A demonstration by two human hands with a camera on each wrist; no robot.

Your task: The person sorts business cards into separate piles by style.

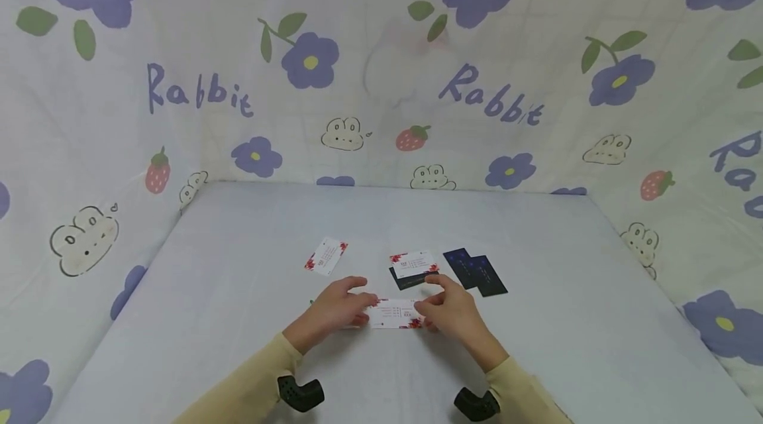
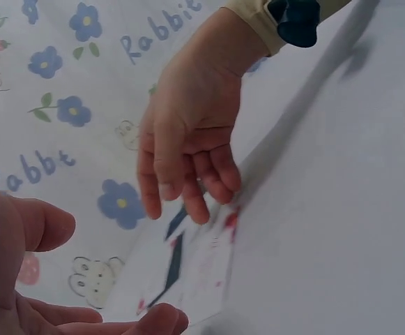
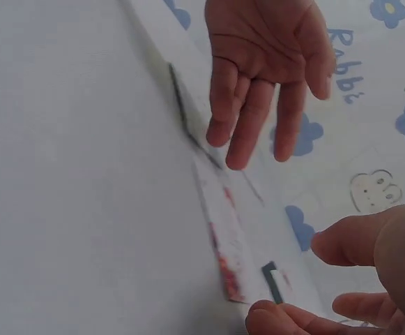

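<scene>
A white card with red flower corners [image 1: 392, 314] lies on the table between the two hands. My left hand [image 1: 336, 310] is at its left end, fingers spread and loosely bent, thumb apart from them. From the right, my right hand [image 1: 454, 313] has its fingertips at the card's other end; its thumb stands clear of the fingers in the right wrist view. Contact with the card is hard to tell. Beneath the left hand, a dark-edged card [image 3: 179, 101] shows, mostly hidden in the head view.
Behind the hands, a white floral card [image 1: 415, 264] overlaps a dark card [image 1: 411, 281]. Two overlapping dark blue cards [image 1: 477, 271] lie to the right, and another white floral card [image 1: 326, 256] to the left. A patterned curtain [image 1: 381, 93] surrounds the white table [image 1: 238, 232].
</scene>
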